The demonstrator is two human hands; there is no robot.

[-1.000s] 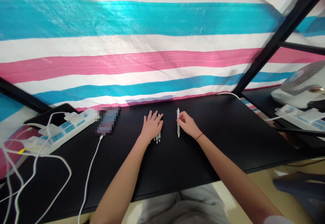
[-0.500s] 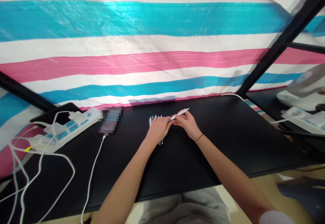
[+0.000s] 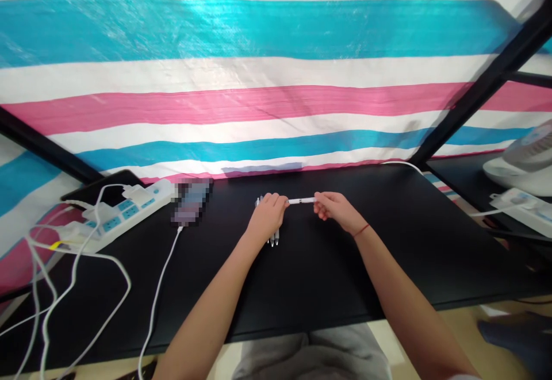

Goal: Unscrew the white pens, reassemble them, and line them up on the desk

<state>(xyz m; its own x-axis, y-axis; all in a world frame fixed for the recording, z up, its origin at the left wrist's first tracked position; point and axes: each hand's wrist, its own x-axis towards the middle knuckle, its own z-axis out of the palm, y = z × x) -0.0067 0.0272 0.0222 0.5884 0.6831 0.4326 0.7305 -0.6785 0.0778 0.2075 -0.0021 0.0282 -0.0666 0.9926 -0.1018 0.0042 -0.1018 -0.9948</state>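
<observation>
Striped plastic sheeting (image 3: 241, 29) in white, turquoise and pink hangs behind a black desk (image 3: 319, 276), with dark frame posts (image 3: 476, 89) slanting at either side. From the head view, a single white pen (image 3: 297, 201) lies crosswise between the person's two hands, near the middle of the desk. The left hand (image 3: 266, 218) has its thumb and fingertips closed at the pen's left end. Beneath that same hand sit several more pens (image 3: 276, 236), side by side, their ends showing past the fingers and below the palm; whether the palm presses on them cannot be told. The right hand (image 3: 334, 208) pinches the pen's right end between thumb and fingers, its other fingers curled in; a thin red cord (image 3: 362, 230) circles that wrist. Off to the left are a pixelated phone (image 3: 192, 202) on a white charging cable (image 3: 158, 294) and a white power strip (image 3: 125, 219) crowded with plugs. At far right stand a pale fan (image 3: 513, 170) and a second power strip (image 3: 528, 210).
</observation>
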